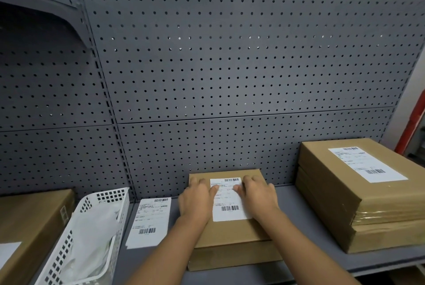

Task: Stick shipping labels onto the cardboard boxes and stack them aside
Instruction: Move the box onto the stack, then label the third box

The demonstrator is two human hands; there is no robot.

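Note:
A flat cardboard box [232,234] lies on the grey shelf [305,259] in front of me, on top of another box [230,259]. A white shipping label [228,206] lies on its lid. My left hand [195,199] rests flat on the lid at the label's left edge, thumb on the label. My right hand [258,195] lies flat at the label's right edge, thumb touching it. Neither hand grips anything. To the right stands a stack of two labelled boxes [358,195]. A loose label sheet [150,222] lies on the shelf to the left.
A white perforated basket [101,204] holding crumpled backing paper sits at the lower left. Beside it, at the far left, lies another cardboard box [30,222]. A grey pegboard wall [218,77] closes the back of the shelf.

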